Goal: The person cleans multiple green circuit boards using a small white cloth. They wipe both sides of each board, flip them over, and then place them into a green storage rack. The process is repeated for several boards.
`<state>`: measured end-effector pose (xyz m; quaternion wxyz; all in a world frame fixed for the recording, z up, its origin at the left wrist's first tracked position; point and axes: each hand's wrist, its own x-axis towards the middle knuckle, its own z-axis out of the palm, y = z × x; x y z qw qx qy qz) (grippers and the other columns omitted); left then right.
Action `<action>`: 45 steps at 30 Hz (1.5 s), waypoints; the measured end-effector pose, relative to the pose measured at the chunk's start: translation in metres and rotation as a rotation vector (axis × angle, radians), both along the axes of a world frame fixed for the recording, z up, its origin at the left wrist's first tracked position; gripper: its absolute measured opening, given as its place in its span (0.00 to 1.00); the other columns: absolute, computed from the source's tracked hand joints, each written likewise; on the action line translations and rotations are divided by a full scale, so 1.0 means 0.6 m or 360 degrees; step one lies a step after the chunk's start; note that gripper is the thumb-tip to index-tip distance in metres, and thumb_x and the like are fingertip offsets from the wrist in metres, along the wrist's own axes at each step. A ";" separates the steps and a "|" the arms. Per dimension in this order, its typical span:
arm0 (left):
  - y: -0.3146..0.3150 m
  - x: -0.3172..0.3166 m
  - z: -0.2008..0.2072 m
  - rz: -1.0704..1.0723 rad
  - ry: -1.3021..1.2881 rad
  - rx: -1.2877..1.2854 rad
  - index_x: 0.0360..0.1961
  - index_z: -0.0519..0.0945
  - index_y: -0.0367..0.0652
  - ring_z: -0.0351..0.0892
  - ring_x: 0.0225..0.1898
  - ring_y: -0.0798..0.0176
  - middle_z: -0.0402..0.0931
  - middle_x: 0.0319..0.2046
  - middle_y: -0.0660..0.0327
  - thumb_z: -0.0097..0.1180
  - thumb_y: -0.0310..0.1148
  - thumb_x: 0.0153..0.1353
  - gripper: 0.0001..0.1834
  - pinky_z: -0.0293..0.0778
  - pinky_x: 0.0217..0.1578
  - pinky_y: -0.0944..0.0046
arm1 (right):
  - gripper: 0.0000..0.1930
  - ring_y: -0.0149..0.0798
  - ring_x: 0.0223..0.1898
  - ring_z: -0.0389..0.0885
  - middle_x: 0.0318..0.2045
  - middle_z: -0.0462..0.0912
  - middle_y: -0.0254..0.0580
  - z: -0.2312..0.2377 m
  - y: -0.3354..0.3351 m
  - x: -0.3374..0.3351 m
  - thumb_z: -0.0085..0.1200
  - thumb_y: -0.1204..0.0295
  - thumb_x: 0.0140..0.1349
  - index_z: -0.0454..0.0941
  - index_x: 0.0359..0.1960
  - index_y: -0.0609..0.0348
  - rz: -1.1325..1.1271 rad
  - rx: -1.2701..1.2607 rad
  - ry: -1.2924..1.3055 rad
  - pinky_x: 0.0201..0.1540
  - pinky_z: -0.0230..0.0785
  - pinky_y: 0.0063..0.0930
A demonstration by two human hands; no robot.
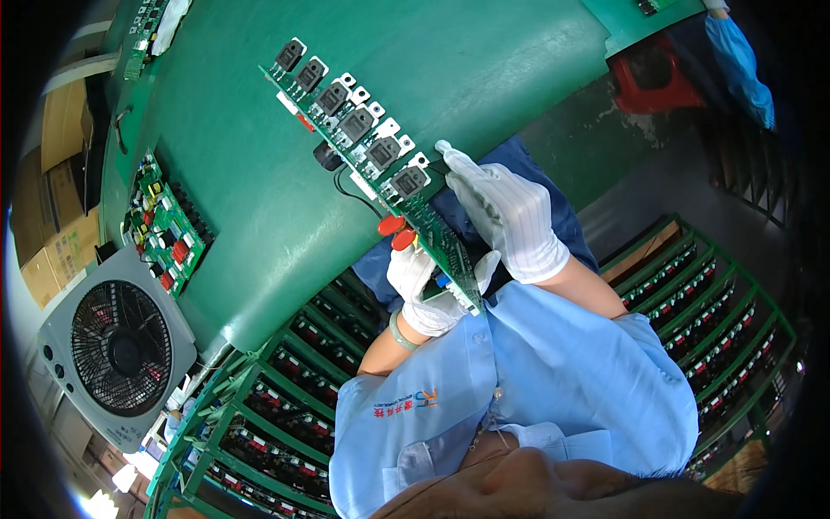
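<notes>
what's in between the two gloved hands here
In the head view, the lower part of the green circuit board lies between the left hand and the right hand.

The circuit board hid part of the left hand. The top edge cut off a co-worker and a second board, the lower edge the person's head. Racked parts at right were too small to tell.

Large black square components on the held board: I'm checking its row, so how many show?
6 square components, in one slanting row along the held board from its far end to beside the right hand; others may be hidden.
</notes>
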<state>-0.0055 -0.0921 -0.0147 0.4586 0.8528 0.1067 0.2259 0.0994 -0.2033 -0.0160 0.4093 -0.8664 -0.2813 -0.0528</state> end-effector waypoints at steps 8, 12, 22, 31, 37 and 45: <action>0.007 0.015 0.025 -0.0057 -0.0013 0.0224 0.29 0.80 0.43 0.80 0.26 0.53 0.79 0.25 0.59 0.78 0.37 0.37 0.20 0.78 0.33 0.60 | 0.19 0.37 0.24 0.82 0.32 0.87 0.43 0.002 0.003 -0.002 0.68 0.80 0.53 0.84 0.49 0.60 0.0029 0.0014 -0.0011 0.27 0.74 0.25; 0.005 0.012 0.020 -0.0053 0.0021 0.0235 0.29 0.81 0.43 0.80 0.25 0.53 0.79 0.24 0.60 0.78 0.39 0.37 0.21 0.78 0.32 0.61 | 0.19 0.37 0.23 0.82 0.31 0.86 0.42 0.010 0.003 0.000 0.68 0.81 0.53 0.84 0.49 0.59 -0.0019 -0.0004 0.0038 0.26 0.73 0.25; 0.002 0.006 0.004 0.0005 -0.0015 0.0116 0.30 0.82 0.43 0.82 0.26 0.55 0.80 0.25 0.60 0.79 0.38 0.36 0.21 0.78 0.33 0.61 | 0.20 0.37 0.23 0.81 0.27 0.84 0.40 -0.003 0.001 -0.002 0.68 0.79 0.53 0.84 0.50 0.58 -0.0022 0.0006 -0.0067 0.24 0.72 0.26; 0.000 -0.005 -0.006 0.0009 -0.0007 0.0063 0.30 0.82 0.43 0.83 0.28 0.54 0.81 0.27 0.59 0.79 0.37 0.35 0.21 0.79 0.36 0.61 | 0.19 0.36 0.23 0.82 0.26 0.84 0.40 0.007 0.003 -0.003 0.69 0.79 0.52 0.85 0.48 0.58 -0.0052 -0.0031 -0.0024 0.25 0.72 0.25; -0.002 -0.001 -0.004 0.0009 -0.0030 -0.0006 0.30 0.81 0.43 0.83 0.29 0.54 0.81 0.27 0.59 0.80 0.36 0.35 0.21 0.80 0.37 0.60 | 0.19 0.36 0.23 0.82 0.28 0.85 0.41 -0.001 0.000 -0.003 0.69 0.80 0.52 0.85 0.48 0.59 -0.0033 -0.0027 -0.0024 0.25 0.73 0.24; 0.008 0.004 0.016 -0.0086 -0.0027 0.0274 0.31 0.81 0.43 0.83 0.30 0.54 0.81 0.28 0.59 0.80 0.36 0.35 0.22 0.80 0.38 0.59 | 0.19 0.37 0.23 0.81 0.28 0.84 0.38 -0.006 -0.006 0.009 0.66 0.78 0.54 0.83 0.50 0.58 -0.0084 -0.0006 -0.0106 0.24 0.72 0.26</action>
